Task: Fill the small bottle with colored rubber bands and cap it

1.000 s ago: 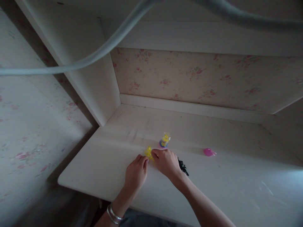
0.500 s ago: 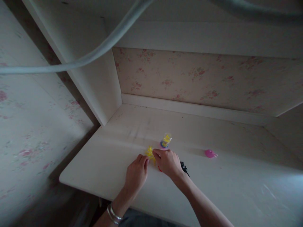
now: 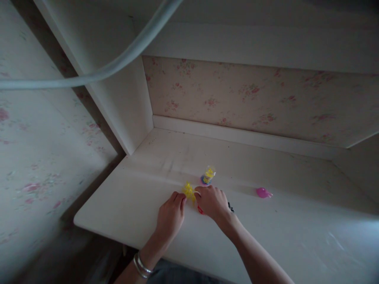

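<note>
A small heap of thin yellow pieces (image 3: 188, 190) lies on the white desk between my two hands. My left hand (image 3: 171, 212) is closed at the heap's lower left edge, thumb and fingers pressed together. On the other side, my right hand (image 3: 213, 201) is closed in a pinch, its fingertips at the heap's right edge. Whether either pinch holds a piece is too small to tell. A red item (image 3: 200, 210) shows partly from under my right hand. Just behind the heap stands a small clear container (image 3: 209, 174) with yellow contents and a blue and pink base.
A black item (image 3: 231, 207) is partly hidden behind my right wrist. Farther right on the desk (image 3: 133, 189) lies a shiny pink object (image 3: 263, 192). A pale cable (image 3: 118, 67) hangs across the upper left. Side panels and a low back ledge (image 3: 201, 129) bound the desk.
My right hand has moved slightly right, away from the yellow heap, showing more of the red item. My left hand stays nearly in place. The camera view has shifted a little.
</note>
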`<move>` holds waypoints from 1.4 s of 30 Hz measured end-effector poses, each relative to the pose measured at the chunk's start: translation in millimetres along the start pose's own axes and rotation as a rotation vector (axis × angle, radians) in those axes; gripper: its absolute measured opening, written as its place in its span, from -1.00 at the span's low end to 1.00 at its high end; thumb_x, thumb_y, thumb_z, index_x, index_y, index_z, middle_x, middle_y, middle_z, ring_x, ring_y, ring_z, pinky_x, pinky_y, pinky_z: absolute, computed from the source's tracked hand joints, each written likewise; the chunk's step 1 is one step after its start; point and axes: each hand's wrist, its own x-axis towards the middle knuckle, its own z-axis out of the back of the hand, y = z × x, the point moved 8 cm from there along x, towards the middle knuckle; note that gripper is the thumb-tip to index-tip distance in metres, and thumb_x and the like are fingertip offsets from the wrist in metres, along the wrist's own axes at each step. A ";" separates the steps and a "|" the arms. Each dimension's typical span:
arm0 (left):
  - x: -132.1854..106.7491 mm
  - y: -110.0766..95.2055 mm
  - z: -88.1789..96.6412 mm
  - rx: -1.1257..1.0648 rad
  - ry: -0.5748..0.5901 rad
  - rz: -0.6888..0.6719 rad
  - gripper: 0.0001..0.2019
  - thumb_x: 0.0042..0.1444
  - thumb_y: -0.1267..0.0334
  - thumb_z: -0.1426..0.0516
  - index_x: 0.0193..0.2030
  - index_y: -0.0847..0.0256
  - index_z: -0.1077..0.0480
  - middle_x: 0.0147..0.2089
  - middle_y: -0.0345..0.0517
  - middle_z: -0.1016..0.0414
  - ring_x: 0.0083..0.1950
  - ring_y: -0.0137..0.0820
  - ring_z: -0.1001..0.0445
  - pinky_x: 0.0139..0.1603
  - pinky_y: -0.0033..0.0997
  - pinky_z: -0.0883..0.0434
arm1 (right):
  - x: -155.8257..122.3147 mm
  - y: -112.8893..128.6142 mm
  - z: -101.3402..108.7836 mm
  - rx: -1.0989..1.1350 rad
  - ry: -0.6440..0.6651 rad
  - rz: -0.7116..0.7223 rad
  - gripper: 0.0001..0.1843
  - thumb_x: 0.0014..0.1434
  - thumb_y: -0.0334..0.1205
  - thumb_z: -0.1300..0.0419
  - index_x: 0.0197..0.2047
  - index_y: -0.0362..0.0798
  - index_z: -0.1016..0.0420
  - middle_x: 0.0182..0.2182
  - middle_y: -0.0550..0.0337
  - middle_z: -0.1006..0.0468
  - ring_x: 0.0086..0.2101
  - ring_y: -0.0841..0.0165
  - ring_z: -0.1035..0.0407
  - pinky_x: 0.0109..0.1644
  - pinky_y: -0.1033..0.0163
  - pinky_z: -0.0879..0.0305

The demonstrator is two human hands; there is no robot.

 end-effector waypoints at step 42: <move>104.0 -65.8 79.7 -0.283 -0.122 -0.261 -0.79 0.28 0.26 0.01 -0.19 0.21 -0.45 -0.23 -0.12 -0.46 -0.25 -0.47 -0.43 -0.19 -0.52 -0.35 | -43.3 -50.8 25.9 1.062 -0.465 -0.014 -0.60 0.24 0.06 -0.03 -0.22 -0.07 -0.51 -0.70 0.38 -0.22 -0.66 0.53 -0.01 -0.57 0.42 0.14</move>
